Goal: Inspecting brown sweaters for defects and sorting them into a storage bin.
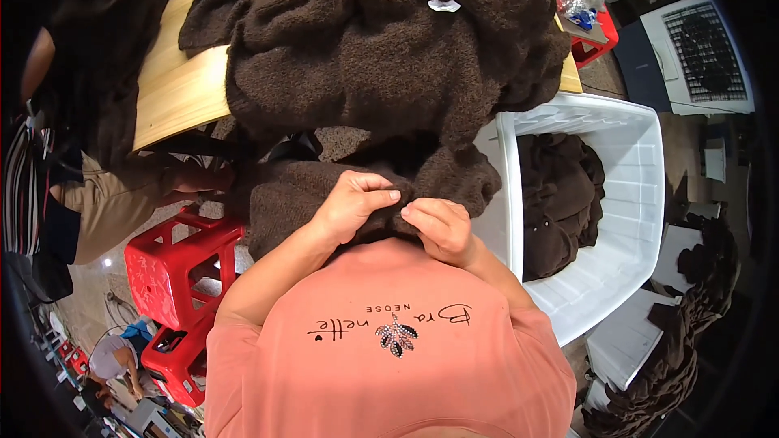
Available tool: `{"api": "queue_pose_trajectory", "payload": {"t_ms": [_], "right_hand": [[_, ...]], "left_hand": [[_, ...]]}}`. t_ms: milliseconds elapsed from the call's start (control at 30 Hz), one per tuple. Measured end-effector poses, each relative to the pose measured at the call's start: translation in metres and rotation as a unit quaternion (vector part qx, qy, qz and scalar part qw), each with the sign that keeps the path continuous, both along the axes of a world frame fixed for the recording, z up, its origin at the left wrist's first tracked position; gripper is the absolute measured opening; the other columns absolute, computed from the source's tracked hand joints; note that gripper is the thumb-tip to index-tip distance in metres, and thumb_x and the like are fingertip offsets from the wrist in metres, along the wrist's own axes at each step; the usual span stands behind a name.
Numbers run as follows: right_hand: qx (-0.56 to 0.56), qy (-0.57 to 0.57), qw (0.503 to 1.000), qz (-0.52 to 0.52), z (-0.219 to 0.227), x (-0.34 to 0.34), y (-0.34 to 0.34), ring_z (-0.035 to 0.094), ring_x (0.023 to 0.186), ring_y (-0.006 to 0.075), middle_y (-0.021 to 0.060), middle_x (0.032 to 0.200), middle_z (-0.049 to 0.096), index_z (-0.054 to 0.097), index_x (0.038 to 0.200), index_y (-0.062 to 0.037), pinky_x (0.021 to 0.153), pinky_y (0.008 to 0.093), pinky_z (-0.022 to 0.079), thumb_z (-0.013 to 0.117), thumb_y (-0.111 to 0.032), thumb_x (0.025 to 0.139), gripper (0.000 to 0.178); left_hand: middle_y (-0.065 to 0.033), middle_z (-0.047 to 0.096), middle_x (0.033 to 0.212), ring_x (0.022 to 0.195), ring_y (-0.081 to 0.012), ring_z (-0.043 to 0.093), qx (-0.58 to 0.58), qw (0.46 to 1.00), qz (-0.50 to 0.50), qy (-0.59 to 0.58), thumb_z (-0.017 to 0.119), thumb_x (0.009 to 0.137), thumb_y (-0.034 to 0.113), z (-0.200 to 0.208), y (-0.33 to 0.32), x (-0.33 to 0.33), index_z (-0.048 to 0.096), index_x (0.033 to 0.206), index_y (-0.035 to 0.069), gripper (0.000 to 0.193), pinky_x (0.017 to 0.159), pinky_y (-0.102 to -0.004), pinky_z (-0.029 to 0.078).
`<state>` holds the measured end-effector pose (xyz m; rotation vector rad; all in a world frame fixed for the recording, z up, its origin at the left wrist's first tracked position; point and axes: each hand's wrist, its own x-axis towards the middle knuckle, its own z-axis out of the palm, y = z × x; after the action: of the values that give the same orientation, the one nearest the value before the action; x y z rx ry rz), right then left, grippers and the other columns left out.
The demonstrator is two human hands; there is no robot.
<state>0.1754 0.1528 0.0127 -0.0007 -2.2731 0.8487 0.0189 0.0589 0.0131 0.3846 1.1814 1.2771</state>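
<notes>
A dark brown fuzzy knit garment (286, 195) lies across my lap, close against my body. My left hand (354, 204) pinches its cloth between thumb and bent fingers. Just beside it, my right hand (442, 229) has its fingertips closed on the same cloth, the two sets of fingertips almost meeting. Whatever small part lies between the fingertips is too small to make out. In front of me, a heap of the same brown knit (365, 57) covers most of a light wooden table (182, 97), with a small white label (444, 6) on top.
At my right stands a white plastic bin (629, 186) with brown garments (560, 195) inside. Red plastic stools (162, 268) are stacked at my left. Beyond them, a person in tan trousers (114, 203) sits at the table's left side. More brown garments (665, 373) lie at lower right.
</notes>
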Motion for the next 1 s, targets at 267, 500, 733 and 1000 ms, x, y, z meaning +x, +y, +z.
{"api": "queue_pose_trajectory", "payload": {"t_ms": [267, 500, 733, 1000], "right_hand": [[0.046, 0.016, 0.998, -0.051, -0.007, -0.01, -0.004, 0.054, 0.055, 0.0194, 0.0082, 0.073, 0.055, 0.059, 0.075, -0.0002, 0.047, 0.0284, 0.043, 0.061, 0.003, 0.06, 0.015], [0.061, -0.042, 0.997, -0.026, -0.008, -0.01, -0.002, 0.054, 0.055, 0.02, 0.0092, 0.071, 0.054, 0.058, 0.077, 0.0016, 0.048, 0.0287, 0.043, 0.06, 0.003, 0.061, 0.015], [-0.105, -0.092, 0.99, -0.032, -0.012, -0.015, -0.003, 0.058, 0.065, 0.0271, 0.0116, 0.079, 0.056, 0.056, 0.078, 0.0001, 0.058, 0.0321, 0.048, 0.055, 0.01, 0.061, 0.02], [-0.318, -0.216, 0.923, -0.004, -0.019, -0.02, 0.0, 0.059, 0.074, 0.0242, 0.0129, 0.085, 0.059, 0.054, 0.088, 0.0011, 0.064, 0.029, 0.046, 0.05, 0.009, 0.064, 0.026]], "left_hand": [[-0.0044, 0.063, 0.072, 0.064, -0.0071, 0.053, -0.016, 0.999, -0.002, -0.038, 0.059, 0.078, 0.002, -0.005, -0.007, -0.001, 0.065, 0.078, -0.005, 0.009, 0.059, -0.0213, 0.044], [-0.0036, 0.062, 0.074, 0.066, -0.0064, 0.052, 0.008, 0.998, -0.044, 0.035, 0.06, 0.077, 0.001, -0.009, -0.009, -0.004, 0.064, 0.084, -0.006, 0.01, 0.059, -0.021, 0.043], [-0.0018, 0.061, 0.073, 0.065, -0.0054, 0.052, 0.018, 0.991, -0.017, 0.128, 0.063, 0.075, -0.001, -0.015, -0.013, -0.002, 0.063, 0.086, -0.004, 0.012, 0.055, -0.021, 0.043], [-0.0031, 0.062, 0.07, 0.063, -0.006, 0.053, 0.032, 0.947, 0.004, 0.32, 0.064, 0.072, -0.002, -0.007, -0.017, 0.001, 0.065, 0.083, -0.001, 0.012, 0.056, -0.0213, 0.043]]}}
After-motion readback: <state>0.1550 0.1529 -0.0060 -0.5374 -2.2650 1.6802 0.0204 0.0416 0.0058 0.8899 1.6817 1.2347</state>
